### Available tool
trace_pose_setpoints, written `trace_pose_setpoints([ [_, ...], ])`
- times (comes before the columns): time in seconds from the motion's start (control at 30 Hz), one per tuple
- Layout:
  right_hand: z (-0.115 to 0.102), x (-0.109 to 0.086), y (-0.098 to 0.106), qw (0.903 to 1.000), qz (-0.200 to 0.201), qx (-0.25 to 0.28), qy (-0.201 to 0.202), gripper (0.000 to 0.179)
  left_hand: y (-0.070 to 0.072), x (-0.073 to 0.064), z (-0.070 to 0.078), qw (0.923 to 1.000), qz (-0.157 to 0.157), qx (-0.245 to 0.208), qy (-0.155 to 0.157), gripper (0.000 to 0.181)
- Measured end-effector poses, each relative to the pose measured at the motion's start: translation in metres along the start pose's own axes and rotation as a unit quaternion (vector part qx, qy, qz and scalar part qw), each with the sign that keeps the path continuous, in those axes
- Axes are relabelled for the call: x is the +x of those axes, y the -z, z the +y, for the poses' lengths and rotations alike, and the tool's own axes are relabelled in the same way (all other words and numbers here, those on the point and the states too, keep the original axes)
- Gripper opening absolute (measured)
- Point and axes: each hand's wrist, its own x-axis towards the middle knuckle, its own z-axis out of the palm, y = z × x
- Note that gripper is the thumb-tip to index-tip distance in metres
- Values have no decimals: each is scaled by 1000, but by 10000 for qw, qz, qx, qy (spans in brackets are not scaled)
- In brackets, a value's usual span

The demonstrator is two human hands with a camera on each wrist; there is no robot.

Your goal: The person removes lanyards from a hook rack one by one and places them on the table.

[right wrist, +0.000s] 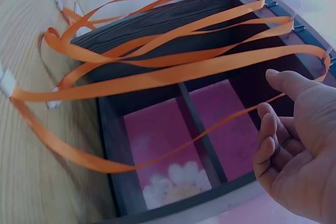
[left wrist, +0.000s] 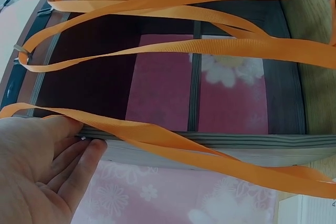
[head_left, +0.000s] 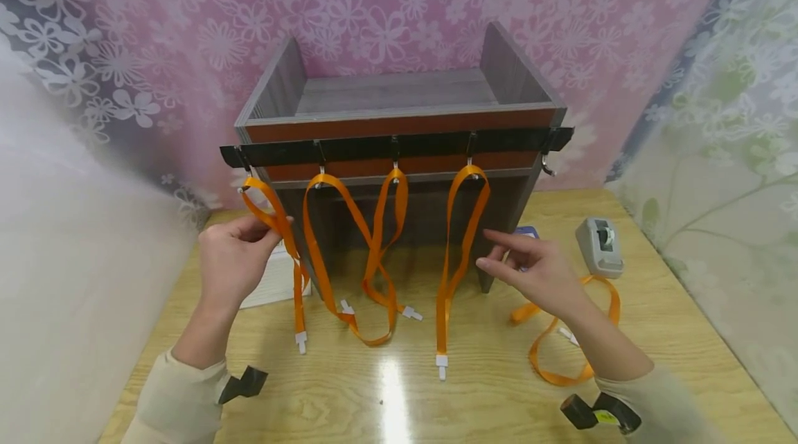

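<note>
Orange lanyards hang from hooks on a black strip (head_left: pixel 430 146) across a grey wooden shelf. At the far left, my left hand (head_left: pixel 232 260) pinches the leftmost lanyard (head_left: pixel 299 305) partway down its strap; in the left wrist view the fingertips (left wrist: pixel 94 148) are beside the shelf's side panel. My right hand (head_left: pixel 536 271) hovers just right of another hanging lanyard (head_left: pixel 442 312), its fingers loosely bent around nothing. In the right wrist view, a gap shows between thumb and index finger. Two more lanyards (head_left: pixel 355 333) hang between, their straps crossing, with white plastic clips at the ends.
One orange lanyard (head_left: pixel 614 298) lies loose on the wooden table under my right forearm. A grey tape dispenser (head_left: pixel 600 246) stands at the right. The rightmost hook (head_left: pixel 547 165) bears no lanyard. White paper (head_left: pixel 268 285) lies behind the leftmost lanyard.
</note>
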Motion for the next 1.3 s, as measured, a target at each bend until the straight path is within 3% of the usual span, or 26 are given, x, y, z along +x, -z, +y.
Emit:
trace_pose_setpoints([
  [0.17, -7, 8, -5, 9997, 89, -212, 0, 42, 3, 2, 2, 9998, -50, 72, 172, 16],
  [0.37, -11, 13, -13, 10000, 20, 50, -49, 44, 5, 2, 4, 9994, -118, 119, 319, 18],
  [0.67, -14, 16, -25, 9996, -103, 278, -12, 35, 5, 0, 3, 9994, -130, 151, 293, 18],
  [0.97, -16, 17, -34, 9995, -175, 256, -62, 11, 4, -2, 2, 9994, -119, 182, 261, 16],
  [1.3, -26, 15, -44, 9998, -23, -2, -173, 12, 2, -1, 2, 9998, -65, 141, 148, 16],
])
